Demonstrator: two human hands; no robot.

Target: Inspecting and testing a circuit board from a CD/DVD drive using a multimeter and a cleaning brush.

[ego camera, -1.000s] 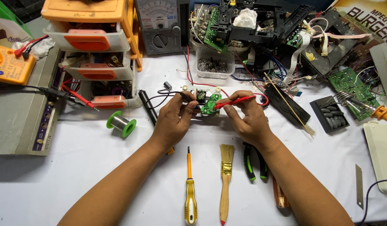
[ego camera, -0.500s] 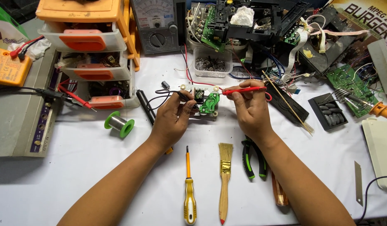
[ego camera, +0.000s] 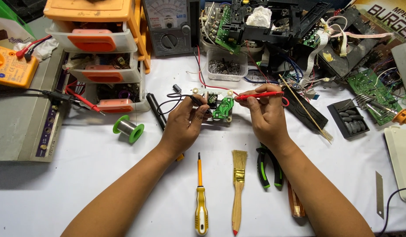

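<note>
While the yellow screwdriver (ego camera: 201,206) and wooden brush (ego camera: 237,188) are lying nearest on the white cloth, the left hand (ego camera: 185,125) is pinching a black probe (ego camera: 197,100) and the right hand (ego camera: 265,115) is gripping a red probe (ego camera: 259,95), both tips touching the small green circuit board (ego camera: 222,108) between them at table centre. Thin hard tips could be slipping and bridging solder points. Beyond, a clear tub (ego camera: 225,68) is holding metal bits.

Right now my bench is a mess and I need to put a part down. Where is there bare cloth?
Bare white cloth lies below the solder spool, left of the left hand and its forearm. A smaller patch sits between the pliers and the blade. Between the forearms lie a screwdriver and brush. The back edge is crowded with boards and wires.
</note>
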